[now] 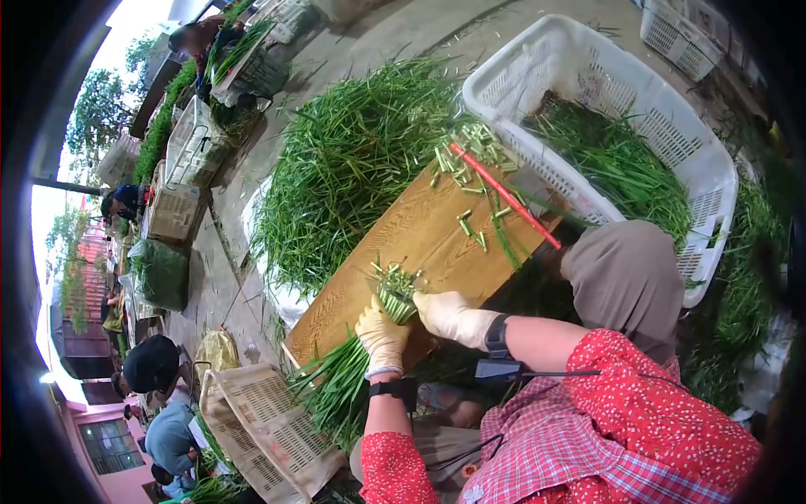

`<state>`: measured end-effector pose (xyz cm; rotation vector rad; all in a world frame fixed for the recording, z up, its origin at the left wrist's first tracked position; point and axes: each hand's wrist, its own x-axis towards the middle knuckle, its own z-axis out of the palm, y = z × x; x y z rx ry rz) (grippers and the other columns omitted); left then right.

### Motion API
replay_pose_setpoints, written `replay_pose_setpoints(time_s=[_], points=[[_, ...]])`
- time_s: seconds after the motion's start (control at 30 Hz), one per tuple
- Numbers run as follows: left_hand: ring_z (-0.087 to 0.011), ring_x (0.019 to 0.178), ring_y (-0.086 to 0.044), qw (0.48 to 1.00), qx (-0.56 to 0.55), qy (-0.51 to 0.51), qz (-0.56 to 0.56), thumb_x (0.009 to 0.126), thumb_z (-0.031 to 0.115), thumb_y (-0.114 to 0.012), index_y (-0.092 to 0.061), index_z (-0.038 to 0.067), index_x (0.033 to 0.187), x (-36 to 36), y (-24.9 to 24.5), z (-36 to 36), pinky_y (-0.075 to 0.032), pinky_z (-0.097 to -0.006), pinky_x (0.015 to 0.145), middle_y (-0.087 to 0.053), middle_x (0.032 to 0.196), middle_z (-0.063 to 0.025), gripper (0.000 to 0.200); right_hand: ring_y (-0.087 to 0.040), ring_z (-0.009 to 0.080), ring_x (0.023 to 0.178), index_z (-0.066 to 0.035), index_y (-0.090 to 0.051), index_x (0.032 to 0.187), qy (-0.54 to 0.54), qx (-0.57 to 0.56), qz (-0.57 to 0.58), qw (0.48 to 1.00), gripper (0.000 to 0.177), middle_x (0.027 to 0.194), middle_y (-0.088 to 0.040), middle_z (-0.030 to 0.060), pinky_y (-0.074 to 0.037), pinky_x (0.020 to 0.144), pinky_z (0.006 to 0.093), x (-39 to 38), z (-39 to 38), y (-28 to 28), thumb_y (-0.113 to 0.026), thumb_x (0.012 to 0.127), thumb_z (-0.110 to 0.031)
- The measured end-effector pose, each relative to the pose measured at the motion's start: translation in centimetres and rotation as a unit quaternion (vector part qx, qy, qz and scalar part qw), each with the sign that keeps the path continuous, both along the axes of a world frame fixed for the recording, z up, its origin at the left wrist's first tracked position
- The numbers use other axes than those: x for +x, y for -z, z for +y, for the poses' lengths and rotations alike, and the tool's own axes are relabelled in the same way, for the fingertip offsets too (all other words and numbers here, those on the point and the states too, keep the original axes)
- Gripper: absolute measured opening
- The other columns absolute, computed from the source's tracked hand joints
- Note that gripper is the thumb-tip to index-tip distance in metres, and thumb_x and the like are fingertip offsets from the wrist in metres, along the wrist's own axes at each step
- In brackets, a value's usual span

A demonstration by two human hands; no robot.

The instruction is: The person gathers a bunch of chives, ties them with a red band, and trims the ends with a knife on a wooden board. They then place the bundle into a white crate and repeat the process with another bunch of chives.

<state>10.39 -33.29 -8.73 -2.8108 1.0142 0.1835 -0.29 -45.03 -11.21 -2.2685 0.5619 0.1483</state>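
Observation:
My left hand (pixel 384 336), in a pale glove, is closed around a bunch of long green stalks that looks like chives (pixel 336 378). The leafy ends hang down to the lower left, and the pale stalk ends (pixel 395 290) point up over the wooden board (pixel 428 227). Beside those ends is my right hand (pixel 445 315), also gloved, its fingers curled in against the bunch; what they pinch is hidden. Short cut stalk pieces (pixel 474 227) lie scattered on the board, near a long red rod (pixel 504 195).
A big heap of loose greens (pixel 353 160) lies just past the board. At the right stands a white plastic basket (pixel 604 210) with greens inside. An off-white crate (pixel 269 428) sits at the lower left. Several people work farther off, one in a grey-blue shirt (pixel 170 441).

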Motion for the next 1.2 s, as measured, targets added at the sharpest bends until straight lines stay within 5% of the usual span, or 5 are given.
replay_pose_setpoints(time_s=[0.3,0.73,0.83,0.97,1.2], points=[[-0.0359,0.113,-0.057,0.997,-0.052,-0.009,0.052,0.056,0.047,-0.089,-0.038,0.000,0.143,-0.1,-0.6,0.2,-0.046,-0.0444,0.097,-0.060,0.123,-0.0185,0.111,-0.072,0.0241,0.067,-0.006,-0.056,0.127,0.086,-0.315,-0.014,0.945,0.036,0.086,-0.071,0.0092,-0.055,0.051,0.0366,0.3,-8.9,1.2,-0.052,0.092,-0.012],[-0.0378,0.124,-0.053,0.939,-0.340,-0.003,0.053,0.072,0.022,-0.085,-0.052,0.003,0.136,-7.7,-7.1,7.2,-0.043,-0.0435,0.105,-0.054,0.136,-0.0222,0.074,-0.042,0.0327,0.138,-0.010,-0.046,0.140,-0.269,-0.260,-0.169,0.912,0.071,0.144,-0.050,0.0160,-0.033,0.113,0.0476,3.7,-2.1,-8.3,-0.073,0.078,-0.033],[-0.0369,0.126,-0.052,0.917,-0.377,-0.057,0.121,0.076,0.024,-0.081,-0.056,0.004,0.133,-10.4,-6.4,8.6,-0.043,-0.0441,0.106,-0.054,0.138,-0.0207,0.065,-0.044,0.0334,0.137,-0.012,-0.042,0.146,-0.261,-0.386,-0.304,0.831,0.086,0.143,-0.050,0.0167,-0.035,0.112,0.0467,8.3,1.0,4.0,-0.078,0.069,-0.028],[-0.0256,0.130,-0.051,0.676,-0.519,-0.299,0.429,0.090,0.022,-0.074,-0.056,0.002,0.134,-12.4,-2.3,11.0,-0.039,-0.0399,0.109,-0.057,0.136,-0.0135,0.052,-0.070,0.0332,0.092,-0.011,-0.063,0.128,-0.386,-0.190,0.049,0.902,0.075,0.099,-0.072,0.0132,-0.056,0.075,0.0408,10.2,-0.1,-6.7,-0.086,0.061,-0.036],[-0.0303,0.128,-0.051,0.145,-0.700,-0.357,0.602,0.088,0.066,-0.060,-0.049,0.005,0.138,-10.2,0.1,11.8,-0.041,-0.0496,0.106,-0.051,0.142,-0.0158,0.080,-0.067,0.0128,0.080,-0.007,-0.073,0.106,-0.298,0.341,0.316,0.833,0.056,0.093,-0.074,0.0014,-0.052,0.076,0.0264,6.1,0.0,-8.7,-0.073,0.083,-0.058]])
